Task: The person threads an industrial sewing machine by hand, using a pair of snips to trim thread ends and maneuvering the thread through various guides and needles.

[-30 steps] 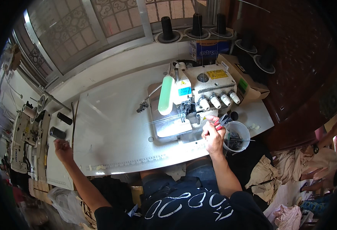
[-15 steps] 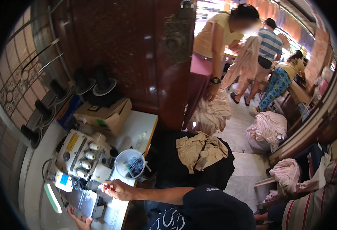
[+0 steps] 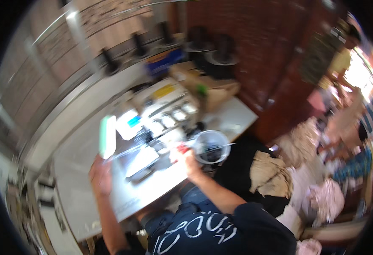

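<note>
The picture is smeared by motion. A white overlock sewing machine (image 3: 156, 123) stands on a white table (image 3: 76, 178). My left hand (image 3: 101, 175) lies palm down on the table by the machine's front left corner, below a pale green lamp bar (image 3: 108, 136). My right hand (image 3: 183, 156) is at the machine's front right, beside a clear plastic cup (image 3: 212, 146) with dark bits inside. A small red spot shows at its fingertips. Blur hides whether those fingers pinch anything.
Dark thread cones (image 3: 110, 63) stand along the window ledge behind the table. A cardboard box (image 3: 218, 91) sits right of the machine, against a dark red-brown wall (image 3: 258, 51). Beige fabric piles (image 3: 271, 172) lie on the floor to my right. Other people (image 3: 365, 123) stand far right.
The view has swung back left toward the machine. My left hand has come from the table's far left end to the machine's front. My right hand stays by the cup.
</note>
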`<state>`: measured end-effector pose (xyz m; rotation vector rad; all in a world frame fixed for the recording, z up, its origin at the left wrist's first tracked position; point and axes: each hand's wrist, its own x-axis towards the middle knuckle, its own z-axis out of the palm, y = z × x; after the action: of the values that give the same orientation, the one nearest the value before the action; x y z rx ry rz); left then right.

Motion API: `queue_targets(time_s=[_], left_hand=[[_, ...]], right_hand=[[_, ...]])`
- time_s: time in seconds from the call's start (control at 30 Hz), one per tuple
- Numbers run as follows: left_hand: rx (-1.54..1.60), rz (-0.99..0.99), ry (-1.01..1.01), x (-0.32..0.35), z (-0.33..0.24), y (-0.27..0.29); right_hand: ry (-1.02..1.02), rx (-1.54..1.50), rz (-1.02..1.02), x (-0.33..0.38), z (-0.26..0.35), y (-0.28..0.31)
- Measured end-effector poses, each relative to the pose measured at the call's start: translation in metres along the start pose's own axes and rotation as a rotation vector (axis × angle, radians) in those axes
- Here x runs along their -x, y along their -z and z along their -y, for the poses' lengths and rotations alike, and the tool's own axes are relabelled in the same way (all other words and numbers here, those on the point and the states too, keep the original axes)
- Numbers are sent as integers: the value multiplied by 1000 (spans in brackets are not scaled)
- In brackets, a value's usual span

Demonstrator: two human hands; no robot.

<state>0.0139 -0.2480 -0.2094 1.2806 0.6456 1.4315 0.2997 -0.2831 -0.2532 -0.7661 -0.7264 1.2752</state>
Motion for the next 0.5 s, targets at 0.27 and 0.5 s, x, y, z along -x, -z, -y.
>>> queue_targets(time_s=[0.27,0.5], left_hand=[[611,-141,-25,-23,27,-19],[584,-261,74,-27,32,-20]], right_hand=[[-2,-4,-86,-18,18,-12],[35,-123,-97,-41,25,-25]])
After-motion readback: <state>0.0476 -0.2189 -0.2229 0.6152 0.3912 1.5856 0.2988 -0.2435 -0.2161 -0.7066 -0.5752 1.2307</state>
